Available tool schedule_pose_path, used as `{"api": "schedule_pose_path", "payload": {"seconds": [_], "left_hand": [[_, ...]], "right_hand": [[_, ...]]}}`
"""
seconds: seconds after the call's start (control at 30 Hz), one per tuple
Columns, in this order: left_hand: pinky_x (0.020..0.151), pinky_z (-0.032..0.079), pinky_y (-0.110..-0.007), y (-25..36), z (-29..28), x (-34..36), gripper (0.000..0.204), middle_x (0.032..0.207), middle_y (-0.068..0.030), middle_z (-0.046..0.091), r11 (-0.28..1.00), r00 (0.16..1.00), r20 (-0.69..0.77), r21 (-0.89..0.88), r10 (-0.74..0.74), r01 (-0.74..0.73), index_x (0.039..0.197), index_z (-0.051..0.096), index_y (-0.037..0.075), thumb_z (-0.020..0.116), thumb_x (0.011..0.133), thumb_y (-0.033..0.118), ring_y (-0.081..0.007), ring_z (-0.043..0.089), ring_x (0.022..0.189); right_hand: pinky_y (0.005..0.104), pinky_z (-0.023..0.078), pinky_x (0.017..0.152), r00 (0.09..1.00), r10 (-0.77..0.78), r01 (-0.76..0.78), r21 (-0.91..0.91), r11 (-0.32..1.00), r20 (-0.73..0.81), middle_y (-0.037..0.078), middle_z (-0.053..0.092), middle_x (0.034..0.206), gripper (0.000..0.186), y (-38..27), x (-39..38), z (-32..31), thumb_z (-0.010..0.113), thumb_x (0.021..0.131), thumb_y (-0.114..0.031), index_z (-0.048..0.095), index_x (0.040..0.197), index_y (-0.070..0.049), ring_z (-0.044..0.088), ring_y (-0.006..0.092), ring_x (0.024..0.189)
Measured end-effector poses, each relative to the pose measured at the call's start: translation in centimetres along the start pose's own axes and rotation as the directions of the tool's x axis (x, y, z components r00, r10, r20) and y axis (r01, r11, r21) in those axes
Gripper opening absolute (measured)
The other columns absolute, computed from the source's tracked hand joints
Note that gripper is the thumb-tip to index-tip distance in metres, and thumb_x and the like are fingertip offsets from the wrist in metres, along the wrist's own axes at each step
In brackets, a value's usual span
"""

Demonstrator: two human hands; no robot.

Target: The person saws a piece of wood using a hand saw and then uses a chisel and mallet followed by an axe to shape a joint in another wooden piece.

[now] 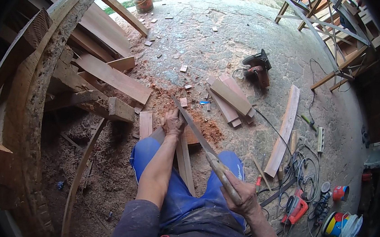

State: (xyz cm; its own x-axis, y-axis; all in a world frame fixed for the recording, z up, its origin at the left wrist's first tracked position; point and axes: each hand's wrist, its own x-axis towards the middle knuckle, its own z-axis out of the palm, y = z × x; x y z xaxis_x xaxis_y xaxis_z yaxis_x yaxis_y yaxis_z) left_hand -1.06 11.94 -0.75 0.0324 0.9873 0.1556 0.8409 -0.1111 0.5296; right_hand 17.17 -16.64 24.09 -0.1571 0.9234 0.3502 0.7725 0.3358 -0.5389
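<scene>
My left hand (173, 121) grips a long narrow wooden board (183, 163) that runs between my legs, over a wooden piece (194, 136) on the ground. My right hand (242, 194) is closed on the pale, worn handle of a handsaw (203, 142), whose long blade slants up and left, beside my left hand and across the board. A small wood offcut (183, 102) and reddish sawdust (211, 129) lie just beyond the blade.
Stacked boards (230, 99) and a red power tool (259, 72) lie ahead. Heavy timbers (52, 93) fill the left. A long plank (283, 131), tangled cables, a red hand tool (295, 208) and spools lie at right. A bucket (143, 2) and wooden trestles (324, 35) stand farther back.
</scene>
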Motion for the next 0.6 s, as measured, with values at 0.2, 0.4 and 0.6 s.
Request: {"api": "schedule_pose_path", "payload": {"seconds": [0.2, 0.4, 0.6], "left_hand": [[0.087, 0.042, -0.047, 0.1, -0.2, -0.5, 0.027, 0.098, -0.0071, 0.071, 1.0, 1.0, 0.004, 0.015, 0.003, -0.004, 0.102, 0.073, 0.02, 0.056, 0.097, 0.04, -0.028, 0.065, 0.102], [0.084, 0.044, -0.047, 0.3, 0.0, 0.5, 0.025, 0.097, -0.0073, 0.071, 0.999, 0.999, -0.026, -0.029, 0.033, -0.034, 0.1, 0.073, 0.02, 0.057, 0.096, 0.038, -0.0293, 0.066, 0.097], [0.084, 0.045, -0.049, -0.3, 0.2, 0.1, 0.025, 0.095, -0.0088, 0.07, 0.999, 0.999, -0.035, -0.039, 0.004, -0.005, 0.099, 0.073, 0.017, 0.058, 0.094, 0.037, -0.031, 0.066, 0.096]], "right_hand": [[0.0357, 0.062, 0.07, 0.999, 0.024, -0.022, 0.063, 0.998, -0.03, 0.022, 0.074, 0.108, 0.053, 1.0, 2.8, 1.6, 0.076, 0.082, -0.003, 0.06, 0.132, 0.006, 0.077, 0.0313, 0.084], [0.0349, 0.062, 0.076, 0.989, 0.146, -0.145, 0.11, 0.983, 0.0, 0.019, 0.074, 0.114, 0.048, 2.2, 3.8, 3.6, 0.072, 0.083, -0.003, 0.063, 0.13, 0.003, 0.076, 0.0311, 0.092], [0.0349, 0.062, 0.063, 0.999, 0.048, -0.048, -0.004, 0.999, -0.023, 0.018, 0.073, 0.12, 0.051, -0.1, -1.2, -1.4, 0.075, 0.078, 0.0, 0.064, 0.128, 0.004, 0.078, 0.0284, 0.085]]}}
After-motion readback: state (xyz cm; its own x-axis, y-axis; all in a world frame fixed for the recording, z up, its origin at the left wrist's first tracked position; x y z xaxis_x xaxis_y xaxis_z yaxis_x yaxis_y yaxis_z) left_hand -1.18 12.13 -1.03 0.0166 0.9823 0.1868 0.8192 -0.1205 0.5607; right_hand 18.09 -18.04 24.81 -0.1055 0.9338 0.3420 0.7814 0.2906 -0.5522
